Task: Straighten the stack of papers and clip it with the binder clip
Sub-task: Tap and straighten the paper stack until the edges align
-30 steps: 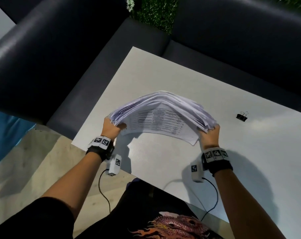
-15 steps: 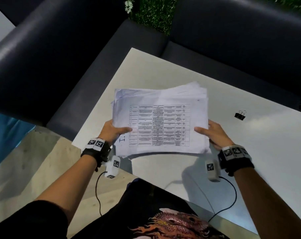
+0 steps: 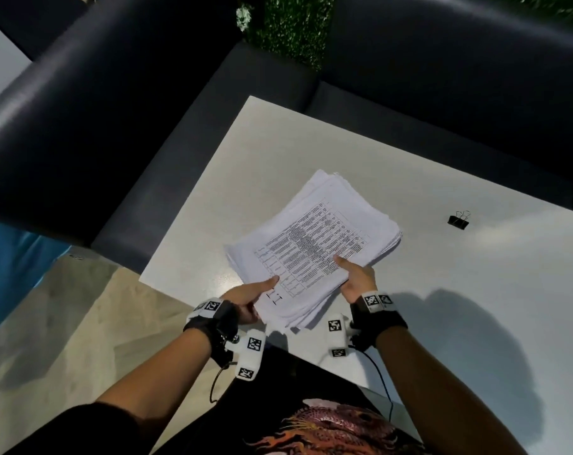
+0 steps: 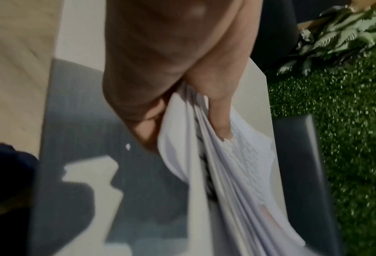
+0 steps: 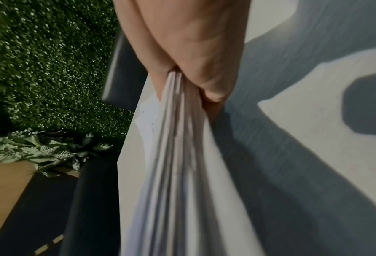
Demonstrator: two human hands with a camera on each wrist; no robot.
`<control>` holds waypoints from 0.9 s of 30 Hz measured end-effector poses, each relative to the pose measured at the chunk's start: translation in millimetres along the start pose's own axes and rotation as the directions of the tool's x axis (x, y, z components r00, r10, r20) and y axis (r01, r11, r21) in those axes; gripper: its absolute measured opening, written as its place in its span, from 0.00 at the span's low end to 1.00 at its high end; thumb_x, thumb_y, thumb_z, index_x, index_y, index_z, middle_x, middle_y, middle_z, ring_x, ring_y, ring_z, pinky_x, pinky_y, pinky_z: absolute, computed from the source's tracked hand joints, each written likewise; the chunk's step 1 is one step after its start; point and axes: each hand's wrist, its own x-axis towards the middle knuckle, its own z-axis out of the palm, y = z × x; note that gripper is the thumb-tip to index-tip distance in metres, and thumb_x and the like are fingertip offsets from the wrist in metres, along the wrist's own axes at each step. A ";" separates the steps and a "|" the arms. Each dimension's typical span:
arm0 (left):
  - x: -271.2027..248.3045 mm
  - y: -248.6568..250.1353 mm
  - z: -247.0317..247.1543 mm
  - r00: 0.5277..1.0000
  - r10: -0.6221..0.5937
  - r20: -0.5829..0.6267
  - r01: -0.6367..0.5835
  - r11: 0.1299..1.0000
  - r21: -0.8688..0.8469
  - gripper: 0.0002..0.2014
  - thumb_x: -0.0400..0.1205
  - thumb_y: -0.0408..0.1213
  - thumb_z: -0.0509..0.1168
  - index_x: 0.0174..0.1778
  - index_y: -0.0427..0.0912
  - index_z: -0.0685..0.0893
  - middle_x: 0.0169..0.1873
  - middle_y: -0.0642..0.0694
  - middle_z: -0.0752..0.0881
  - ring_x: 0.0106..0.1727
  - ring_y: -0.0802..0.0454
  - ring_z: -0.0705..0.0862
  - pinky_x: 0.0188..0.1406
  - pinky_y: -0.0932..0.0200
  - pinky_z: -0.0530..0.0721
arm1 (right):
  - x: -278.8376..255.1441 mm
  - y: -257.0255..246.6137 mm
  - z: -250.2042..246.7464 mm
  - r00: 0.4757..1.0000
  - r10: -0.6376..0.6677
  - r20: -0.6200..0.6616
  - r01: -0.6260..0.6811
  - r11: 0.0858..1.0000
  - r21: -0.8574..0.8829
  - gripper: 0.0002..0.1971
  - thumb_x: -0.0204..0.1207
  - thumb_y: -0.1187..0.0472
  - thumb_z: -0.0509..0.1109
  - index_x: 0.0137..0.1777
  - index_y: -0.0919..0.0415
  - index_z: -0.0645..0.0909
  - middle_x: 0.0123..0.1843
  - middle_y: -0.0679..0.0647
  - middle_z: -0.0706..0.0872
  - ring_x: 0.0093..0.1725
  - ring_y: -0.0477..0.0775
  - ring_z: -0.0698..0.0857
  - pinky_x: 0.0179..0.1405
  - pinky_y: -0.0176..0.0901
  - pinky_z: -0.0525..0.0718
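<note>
A thick stack of white papers [image 3: 314, 247] with a printed table on top is held above the white table [image 3: 278, 152], turned diagonally with uneven edges. My left hand [image 3: 245, 298] grips its near left corner, thumb on top. My right hand [image 3: 355, 277] grips the near right edge, thumb on the printed sheet. In the left wrist view the stack [image 4: 231, 173] is pinched between thumb and fingers. The right wrist view shows the sheets [image 5: 178, 155] fanned edge-on in the grip. A black binder clip [image 3: 459, 221] lies on the table to the right, apart from both hands.
A dark sofa [image 3: 98, 110] wraps around the table's far and left sides. Green artificial foliage [image 3: 288, 27] sits behind it. The table's near edge is at my lap; wrist camera cables [image 3: 380, 376] trail over it.
The stack went from bowed upward, to flat and square to me, to turned diagonally. Both hands shifted to its near end and drew closer together.
</note>
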 end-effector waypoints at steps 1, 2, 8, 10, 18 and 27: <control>-2.3 -0.7 -3.0 1.000 -0.009 -0.016 0.010 0.997 0.075 0.23 0.65 0.43 0.82 0.51 0.36 0.86 0.42 0.45 0.89 0.30 0.50 0.84 0.30 0.60 0.83 | 13.4 3.0 -8.7 0.999 -0.020 -0.043 0.019 0.999 -0.039 0.37 0.35 0.48 0.91 0.45 0.65 0.84 0.55 0.57 0.89 0.45 0.56 0.86 0.50 0.53 0.85; -4.0 -1.2 -6.9 0.999 0.015 -0.041 -0.008 0.985 0.172 0.18 0.69 0.45 0.79 0.45 0.35 0.85 0.32 0.46 0.88 0.24 0.51 0.81 0.26 0.61 0.81 | 29.7 5.5 -18.7 0.994 -0.069 -0.089 0.063 0.995 -0.071 0.42 0.29 0.48 0.90 0.47 0.63 0.83 0.54 0.57 0.90 0.46 0.58 0.88 0.53 0.56 0.86; -1.8 37.1 -21.8 0.750 0.645 -0.149 -0.459 0.669 0.585 0.29 0.66 0.34 0.81 0.57 0.38 0.74 0.53 0.40 0.83 0.50 0.50 0.83 0.50 0.62 0.82 | -2.5 -33.2 -44.6 0.919 -0.392 0.032 0.389 0.893 -0.225 0.19 0.55 0.67 0.86 0.45 0.52 0.89 0.48 0.47 0.92 0.52 0.57 0.89 0.62 0.57 0.83; -10.6 51.4 -5.6 0.754 0.657 0.018 -0.568 0.638 0.519 0.46 0.57 0.42 0.85 0.69 0.42 0.70 0.64 0.45 0.78 0.63 0.49 0.77 0.66 0.53 0.77 | -29.1 -50.0 -41.9 0.898 -0.427 0.103 0.439 0.876 -0.198 0.21 0.59 0.77 0.80 0.46 0.52 0.88 0.46 0.46 0.93 0.54 0.58 0.89 0.62 0.54 0.82; -65.2 71.5 86.7 0.461 0.885 0.060 -0.838 0.413 0.356 0.20 0.72 0.35 0.77 0.57 0.33 0.83 0.47 0.45 0.90 0.48 0.55 0.89 0.45 0.62 0.88 | -78.7 -86.1 -24.8 0.841 -0.526 0.126 0.538 0.795 -0.281 0.15 0.63 0.67 0.82 0.50 0.59 0.87 0.48 0.52 0.92 0.48 0.52 0.91 0.61 0.61 0.85; -83.1 85.3 89.0 0.309 0.946 0.097 -0.916 0.268 0.299 0.29 0.72 0.21 0.72 0.68 0.42 0.74 0.50 0.52 0.87 0.47 0.66 0.88 0.52 0.62 0.88 | -103.2 -109.9 -17.8 0.718 -0.663 0.211 0.695 0.666 -0.273 0.16 0.70 0.73 0.75 0.55 0.60 0.80 0.53 0.56 0.87 0.53 0.48 0.88 0.62 0.55 0.82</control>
